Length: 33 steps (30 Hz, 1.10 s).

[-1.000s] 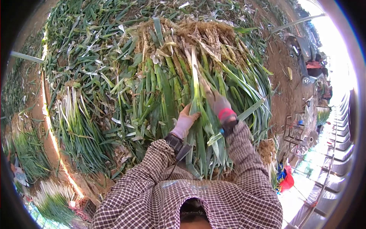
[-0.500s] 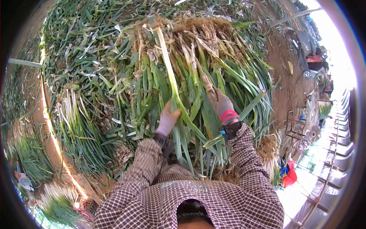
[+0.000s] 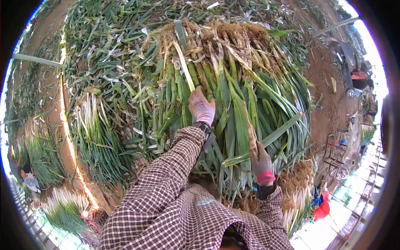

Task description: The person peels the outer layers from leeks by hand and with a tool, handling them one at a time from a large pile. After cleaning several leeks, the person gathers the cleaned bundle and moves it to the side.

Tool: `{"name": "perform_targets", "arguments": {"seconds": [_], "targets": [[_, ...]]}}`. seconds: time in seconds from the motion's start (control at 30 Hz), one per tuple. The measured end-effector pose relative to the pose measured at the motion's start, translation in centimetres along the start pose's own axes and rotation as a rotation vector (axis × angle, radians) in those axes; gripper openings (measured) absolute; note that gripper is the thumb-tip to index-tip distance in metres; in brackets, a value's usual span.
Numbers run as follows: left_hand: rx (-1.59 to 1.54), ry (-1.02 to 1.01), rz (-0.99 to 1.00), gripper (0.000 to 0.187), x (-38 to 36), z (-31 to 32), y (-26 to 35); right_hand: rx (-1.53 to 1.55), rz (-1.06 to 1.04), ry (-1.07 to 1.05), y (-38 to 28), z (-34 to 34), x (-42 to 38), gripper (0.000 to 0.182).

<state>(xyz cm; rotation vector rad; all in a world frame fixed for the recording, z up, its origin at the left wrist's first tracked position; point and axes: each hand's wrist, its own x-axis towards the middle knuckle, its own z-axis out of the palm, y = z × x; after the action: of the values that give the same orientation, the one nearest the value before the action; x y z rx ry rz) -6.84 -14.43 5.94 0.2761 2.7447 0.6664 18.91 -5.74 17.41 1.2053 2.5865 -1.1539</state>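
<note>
My left hand [image 3: 202, 107], in a pale glove, is closed around a green onion [image 3: 184, 66] whose pale bare stem points up and away from me. Under it lies a big heap of untrimmed green onions [image 3: 233, 75], roots at the far end and leaves toward me. My right hand [image 3: 261, 160], in a grey glove with a pink cuff, is lower right over the leaves. A long, narrow brownish strip [image 3: 251, 135], which looks like a withered leaf, runs up from its fingers. A cut green leaf [image 3: 266, 139] lies across the heap beside that hand.
A bundle of cleaner green onions [image 3: 93, 133] lies on the left, with more bundles [image 3: 62, 208] beyond a bright strip. Loose leaf scraps [image 3: 108, 46] cover the ground. At right are bare soil [image 3: 327, 91], a metal frame [image 3: 335, 146] and a red bag [image 3: 321, 206].
My left hand has moved up and right, to higher on the onion's stem. My right hand has drawn down and right toward my body with the brownish strip. The view has shifted slightly.
</note>
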Motion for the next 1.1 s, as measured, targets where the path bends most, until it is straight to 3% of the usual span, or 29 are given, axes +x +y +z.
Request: {"name": "perform_targets", "arguments": {"seconds": [0.2, 0.27, 0.3, 0.33, 0.37, 0.43, 0.5, 0.57, 0.63, 0.7, 0.77, 0.87, 0.93, 1.0, 1.03, 1.07, 1.1], "targets": [[0.022, -0.198, -0.230, 0.072, 1.9, 0.3, -3.3, 0.053, -0.029, -0.018, 1.0, 0.7, -2.5, 0.043], [-0.221, -0.248, -0.332, 0.061, 3.8, 0.1, -5.3, 0.077, 0.014, -0.040, 0.8, 0.8, -2.9, 0.043], [-0.205, -0.455, -0.251, 0.060, 5.0, -2.8, -5.3, 0.147, 0.004, -0.053, -0.3, 0.2, -3.1, 0.044], [0.049, -0.480, -0.191, 0.049, 8.3, -5.9, -5.0, 0.141, -0.009, -0.049, -0.2, 0.2, -3.1, 0.044], [0.238, -0.445, -0.100, 0.047, 12.0, -9.6, -3.9, 0.131, -0.016, -0.042, 0.2, 0.2, -3.3, 0.044], [0.430, -0.163, 0.146, 0.043, 18.1, -20.0, -0.3, 0.074, -0.014, -0.038, -0.4, -0.7, -3.7, 0.044], [0.460, 0.225, 0.430, 0.041, 20.8, -29.4, 5.1, 0.077, -0.069, 0.017, -1.1, -1.0, -3.2, 0.042], [0.448, 0.484, 0.621, 0.040, 21.6, -32.9, 8.8, 0.046, -0.037, 0.000, -2.0, -1.5, -3.2, 0.041], [0.475, 0.558, 0.704, 0.040, 23.1, -29.9, 10.1, 0.069, -0.021, -0.005, -1.9, -1.1, -3.0, 0.042], [0.578, 0.424, 0.682, 0.042, 24.5, -21.9, 8.8, 0.109, -0.004, 0.004, -2.0, -1.0, -2.8, 0.043], [0.670, 0.030, 0.613, 0.045, 24.1, -9.7, 5.6, 0.121, -0.016, 0.023, -2.2, -1.5, -3.2, 0.044], [0.535, -0.529, 0.403, 0.045, 17.5, 8.9, -0.3, 0.122, 0.021, 0.043, -0.7, -1.8, -4.8, 0.046], [0.074, -0.378, -0.020, 0.041, 8.6, 6.4, 3.8, 0.167, 0.107, 0.044, -0.6, -2.4, -6.1, 0.046], [-0.191, -0.372, -0.147, 0.046, 7.9, 7.8, 2.3, 0.172, 0.100, 0.054, 1.4, -1.4, -7.5, 0.047], [-0.232, -0.471, -0.218, 0.049, 7.2, 5.9, 3.5, 0.166, 0.103, 0.050, 1.9, -0.9, -7.8, 0.047], [-0.347, -0.646, -0.305, 0.062, 8.6, 8.3, 2.6, 0.164, 0.104, 0.050, 2.4, -0.6, -8.1, 0.048], [-0.544, -0.660, -0.280, 0.061, 8.1, 8.4, 2.2, 0.178, 0.129, 0.017, 2.7, -0.3, -8.1, 0.050]]}}
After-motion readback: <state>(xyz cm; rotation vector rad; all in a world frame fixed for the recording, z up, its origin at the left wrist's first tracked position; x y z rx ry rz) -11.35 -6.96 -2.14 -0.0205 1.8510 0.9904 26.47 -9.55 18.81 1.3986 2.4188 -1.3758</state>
